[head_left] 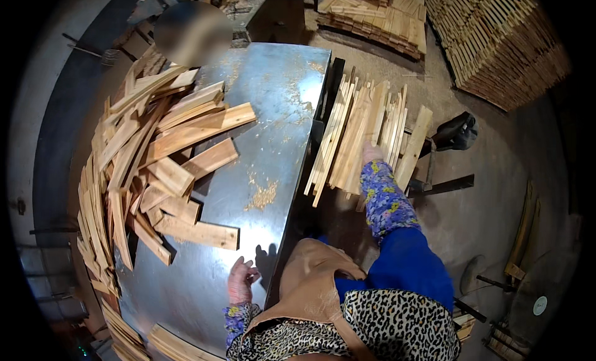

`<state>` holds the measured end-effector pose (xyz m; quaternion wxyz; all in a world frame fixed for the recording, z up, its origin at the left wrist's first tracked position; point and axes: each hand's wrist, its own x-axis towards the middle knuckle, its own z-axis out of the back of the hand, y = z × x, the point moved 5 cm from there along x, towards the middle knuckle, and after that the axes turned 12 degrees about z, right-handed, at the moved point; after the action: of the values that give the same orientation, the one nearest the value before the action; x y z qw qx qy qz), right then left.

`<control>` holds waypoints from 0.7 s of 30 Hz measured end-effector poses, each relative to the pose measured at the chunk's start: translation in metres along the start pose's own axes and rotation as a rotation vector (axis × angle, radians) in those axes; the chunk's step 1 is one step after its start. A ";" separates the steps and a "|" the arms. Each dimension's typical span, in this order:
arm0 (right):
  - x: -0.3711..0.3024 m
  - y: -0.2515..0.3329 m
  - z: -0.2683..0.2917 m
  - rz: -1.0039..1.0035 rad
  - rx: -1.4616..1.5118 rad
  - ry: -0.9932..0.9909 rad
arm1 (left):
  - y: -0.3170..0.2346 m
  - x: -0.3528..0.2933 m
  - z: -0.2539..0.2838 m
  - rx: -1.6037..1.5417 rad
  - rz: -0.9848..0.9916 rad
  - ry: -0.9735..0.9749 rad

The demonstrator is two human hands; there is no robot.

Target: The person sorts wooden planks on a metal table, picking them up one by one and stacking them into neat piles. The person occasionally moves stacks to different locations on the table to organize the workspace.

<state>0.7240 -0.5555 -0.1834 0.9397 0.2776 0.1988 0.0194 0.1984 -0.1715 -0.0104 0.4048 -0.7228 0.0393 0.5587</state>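
My right hand (pixel 372 153) reaches out over a row of long, thin wooden slats (pixel 344 134) beside the metal table. Its fingers look closed on one wooden slat (pixel 375 112), though their tips are partly hidden. Over the near edge of the metal table (pixel 267 162) is my left hand (pixel 241 280), empty, with fingers slightly bent and apart. Its shadow falls on the shiny top next to it. A loose heap of short wooden boards (pixel 155 156) covers the table's left side, and the board nearest my left hand (pixel 205 232) lies flat.
Sawdust (pixel 262 195) is scattered on the tabletop. Beyond the slats stand a stack of boards (pixel 379 22) and a tall slatted wood pile (pixel 496 44). A black metal part (pixel 456 131) juts out right of the slats. More slats (pixel 180 342) lie at the lower left.
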 end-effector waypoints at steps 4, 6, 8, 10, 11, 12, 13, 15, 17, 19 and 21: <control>0.088 -0.025 -0.037 -0.059 -0.151 -0.072 | -0.011 0.031 -0.049 0.216 0.126 0.024; 0.071 0.088 -0.052 -0.142 0.074 -0.066 | 0.006 0.018 -0.032 0.229 0.181 -0.134; 0.042 0.129 -0.030 -0.252 0.238 -0.124 | 0.027 0.021 -0.016 0.236 0.222 -0.183; 0.040 0.108 -0.015 -0.267 0.275 -0.106 | 0.029 0.035 -0.014 0.351 0.285 -0.130; 0.054 0.106 -0.001 -0.245 0.301 -0.107 | 0.023 0.050 -0.021 0.393 0.289 -0.103; 0.073 0.077 -0.006 -0.230 0.326 -0.188 | 0.013 0.053 -0.035 0.412 0.313 0.004; 0.083 0.074 -0.011 -0.110 -0.019 -0.128 | 0.007 0.053 -0.047 0.420 0.341 0.093; 0.084 0.089 -0.010 -0.139 -0.018 -0.135 | -0.038 0.024 -0.102 0.491 0.226 0.194; 0.071 0.104 0.003 -0.261 0.355 -0.220 | -0.020 0.054 -0.072 0.681 0.089 0.139; 0.068 0.085 0.001 -0.229 0.456 -0.142 | 0.008 0.091 -0.031 0.585 0.069 0.166; 0.033 0.106 0.035 -0.219 0.130 -0.025 | 0.006 0.092 -0.030 0.500 0.083 0.143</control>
<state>0.7757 -0.4790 -0.1120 0.9187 0.3146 0.2171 -0.0999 0.2532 -0.1581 -0.0898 0.5438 -0.6357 0.2341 0.4954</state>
